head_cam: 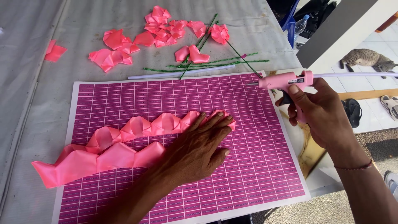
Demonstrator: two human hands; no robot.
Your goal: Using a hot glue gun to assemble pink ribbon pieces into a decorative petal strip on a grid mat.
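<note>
Grey cloth table (37,108), magenta grid sheet (257,166), left hand (199,147) flat on ribbon (124,141), right hand (319,112) gripping glue gun (286,81)

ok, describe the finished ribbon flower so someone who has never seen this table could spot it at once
Start at the magenta grid-printed sheet on the grey table. Beyond its far edge lie loose pink folded petals and green wire stems. The finished flower sits at the right end of that scatter; unlike the flat loose petals, it is a rolled bud already fixed atop a green stem.

Bright daylight, soft shadows, sharp focus
</note>
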